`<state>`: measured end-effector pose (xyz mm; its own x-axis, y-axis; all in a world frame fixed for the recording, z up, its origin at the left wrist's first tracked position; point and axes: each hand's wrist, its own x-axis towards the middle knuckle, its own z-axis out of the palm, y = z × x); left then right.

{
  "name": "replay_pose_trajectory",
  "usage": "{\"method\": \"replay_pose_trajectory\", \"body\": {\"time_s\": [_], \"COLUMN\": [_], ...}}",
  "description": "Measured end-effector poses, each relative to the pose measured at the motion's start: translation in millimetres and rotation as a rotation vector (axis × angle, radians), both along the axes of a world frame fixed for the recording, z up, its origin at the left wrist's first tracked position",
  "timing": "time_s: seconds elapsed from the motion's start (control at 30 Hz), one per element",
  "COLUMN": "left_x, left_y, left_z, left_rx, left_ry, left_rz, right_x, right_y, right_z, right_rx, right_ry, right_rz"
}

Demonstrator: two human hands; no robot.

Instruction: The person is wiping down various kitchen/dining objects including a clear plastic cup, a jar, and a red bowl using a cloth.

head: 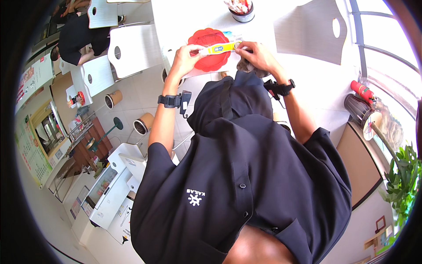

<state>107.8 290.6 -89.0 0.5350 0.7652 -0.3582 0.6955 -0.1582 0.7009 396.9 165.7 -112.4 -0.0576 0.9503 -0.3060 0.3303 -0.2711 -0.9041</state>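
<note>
A slim yellow item (220, 49) with a blue printed label is stretched between my two hands; it may be a packet or a packaged tool. My left hand (186, 57) pinches its whitish left end between thumb and fingers. At the other end, beside a round silvery part, my right hand (258, 56) grips it the same way. Below it lies a red scalloped plate (209, 64) on the white table (194, 15). Clear and blue plastic packaging (233, 35) rests just beyond the plate's right side.
A tin (243, 16) with red-and-white contents stands farther back. A blurred brown-grey thing (250, 67) is by the table edge under my right hand. Chairs (135, 49) flank the table. A person (82, 38) in black sits at left; a fire extinguisher (362, 90) is at right.
</note>
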Motion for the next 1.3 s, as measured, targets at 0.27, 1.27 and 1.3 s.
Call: {"method": "replay_pose_trajectory", "body": {"time_s": [0.27,1.27,1.3], "left_x": [-21.3,-26.3,-22.3], "left_y": [-50.1,-1.1,-0.3], "left_z": [-8.8,-117.8,-121.0], "left_rx": [-0.483,0.444,0.444], "left_ry": [-0.127,0.033,0.023], "left_rz": [-0.054,-0.217,-0.217], "right_x": [-16.6,-152.7,-157.1], "right_y": [-79.7,-48.7,-46.3], "right_z": [8.5,-70.8,-78.7], "right_rx": [-0.243,-0.365,-0.406], "right_ry": [-0.065,0.436,0.406], "right_rz": [0.035,-0.678,-0.688]}}
